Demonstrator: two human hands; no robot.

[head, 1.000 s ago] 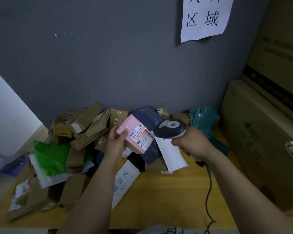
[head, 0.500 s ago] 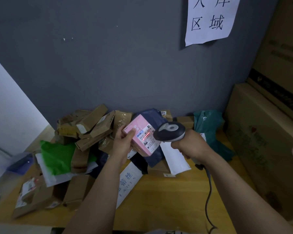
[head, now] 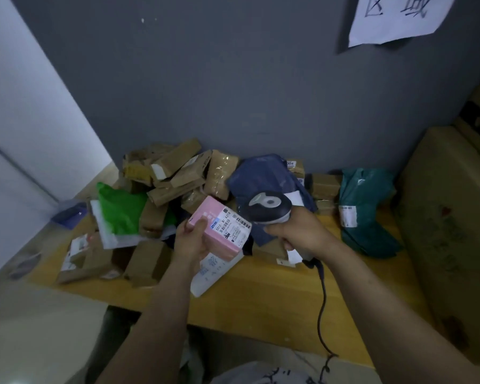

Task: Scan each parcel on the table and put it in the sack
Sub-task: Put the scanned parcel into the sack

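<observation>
The scanning step is in hand. A pink box [head: 219, 231] is gripped in the left hand [head: 190, 241], fingers curled round its near end. It is held above the counter [head: 261, 297], in front of the pile [head: 178, 173] of parcels against the wall. A scanner [head: 266, 207] is clasped in the right hand [head: 299, 234], with its head set just beside the box's label [head: 232, 224]. No red line can be made out on the label, so whether the read is done cannot be told. The cable [head: 322, 300] is trailed off the counter's near edge.

Next, it is judged, the box is to be carried to the sack, which is not clearly shown. White fabric [head: 275, 375] with dark print at the bottom edge may be it. Another parcel is then to be taken from the pile.

On the label, bar codes and large characters are printed, read roughly as "501E W1 A218"; the small print is too fine. On a sign [head: 396, 18] fixed to the wall, "区域" is written. "004" is seen on a small brown box [head: 294, 166] at the back. A white label is borne by a teal bag [head: 369, 189] — unreadable — and blurred blue print by a white mailer [head: 214, 273] lying on the counter below the pink box
</observation>
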